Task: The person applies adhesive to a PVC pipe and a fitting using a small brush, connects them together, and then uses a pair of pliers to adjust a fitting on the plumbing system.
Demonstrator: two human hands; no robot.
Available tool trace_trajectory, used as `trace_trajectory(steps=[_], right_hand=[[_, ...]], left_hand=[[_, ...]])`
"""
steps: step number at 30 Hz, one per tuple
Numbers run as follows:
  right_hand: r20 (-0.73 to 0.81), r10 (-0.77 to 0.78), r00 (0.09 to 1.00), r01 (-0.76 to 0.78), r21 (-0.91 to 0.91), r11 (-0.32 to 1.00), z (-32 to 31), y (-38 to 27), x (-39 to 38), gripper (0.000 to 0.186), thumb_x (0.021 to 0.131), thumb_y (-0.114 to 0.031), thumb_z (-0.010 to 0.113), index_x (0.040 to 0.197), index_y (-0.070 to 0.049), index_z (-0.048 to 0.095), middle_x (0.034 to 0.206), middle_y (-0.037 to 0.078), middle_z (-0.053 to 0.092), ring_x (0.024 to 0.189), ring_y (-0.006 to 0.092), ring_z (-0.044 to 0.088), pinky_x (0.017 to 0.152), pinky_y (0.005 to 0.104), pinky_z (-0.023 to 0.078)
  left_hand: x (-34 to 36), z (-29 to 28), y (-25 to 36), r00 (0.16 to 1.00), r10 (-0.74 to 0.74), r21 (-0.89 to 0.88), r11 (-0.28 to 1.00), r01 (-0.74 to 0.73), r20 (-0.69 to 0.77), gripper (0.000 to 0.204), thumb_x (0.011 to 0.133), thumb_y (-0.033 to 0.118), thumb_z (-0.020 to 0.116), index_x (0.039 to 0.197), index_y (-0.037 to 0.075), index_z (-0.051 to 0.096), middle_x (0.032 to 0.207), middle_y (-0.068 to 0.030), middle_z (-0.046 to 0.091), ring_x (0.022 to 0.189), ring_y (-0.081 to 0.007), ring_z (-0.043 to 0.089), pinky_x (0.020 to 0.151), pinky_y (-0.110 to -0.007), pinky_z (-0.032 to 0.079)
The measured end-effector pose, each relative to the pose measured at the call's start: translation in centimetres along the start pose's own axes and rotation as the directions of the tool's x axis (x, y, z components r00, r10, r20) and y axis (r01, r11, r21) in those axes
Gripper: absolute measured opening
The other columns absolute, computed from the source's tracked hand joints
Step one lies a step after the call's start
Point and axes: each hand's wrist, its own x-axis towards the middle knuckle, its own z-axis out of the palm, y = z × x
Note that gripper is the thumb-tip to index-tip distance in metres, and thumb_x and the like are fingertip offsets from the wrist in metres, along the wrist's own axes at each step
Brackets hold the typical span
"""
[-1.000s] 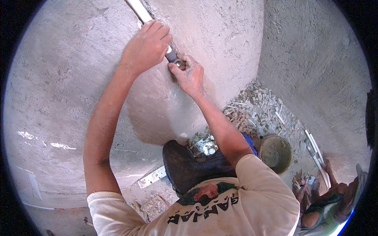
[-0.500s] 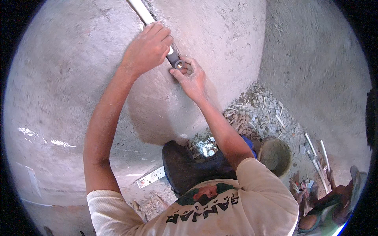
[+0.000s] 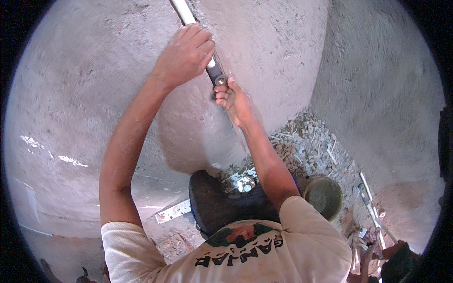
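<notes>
A white plastic pipe (image 3: 184, 12) runs down a groove in the plastered wall and ends in a dark grey elbow fitting (image 3: 220, 80) with a brass-coloured threaded opening facing out. My left hand (image 3: 188, 53) is closed round the pipe a little above the fitting, covering that stretch of it. At the lower end, my right hand (image 3: 232, 99) grips the fitting, thumb on its right side and curled fingers below it.
Rubble and pipe scraps (image 3: 316, 141) lie along the wall's foot at the right. A round bucket (image 3: 323, 198) stands by my right arm. White pipes (image 3: 370, 203) lie farther right, near another person's dark clothing (image 3: 401, 264). A white spotted strip (image 3: 173, 211) rests on the floor.
My right hand has shifted its grip: the thumb has gone from the fitting's left side to its right, and the fingers now curl beneath. The left hand still holds the pipe. The view has shifted slightly.
</notes>
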Motion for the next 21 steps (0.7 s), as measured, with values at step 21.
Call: trace_trajectory(steps=[21], right_hand=[[0.075, -0.066, 0.995, 0.057, 0.114, 0.992, -0.1, 1.5, 1.3, 0.036, 0.101, -0.04, 0.044, 0.098, -0.006, 0.056, 0.087, 0.008, 0.06, 0.074, 0.0138, 0.057, 0.071, 0.0288, 0.051]], left_hand=[[-0.2, 1.1, -0.1, 0.993, -0.089, -0.034, 0.996, 0.087, -0.072, 0.014, 0.076, 0.006, 0.069, 0.088, 0.004, 0.063, 0.094, -0.0086, 0.061, 0.094, -0.0294, 0.057, 0.086, -0.041, 0.046]])
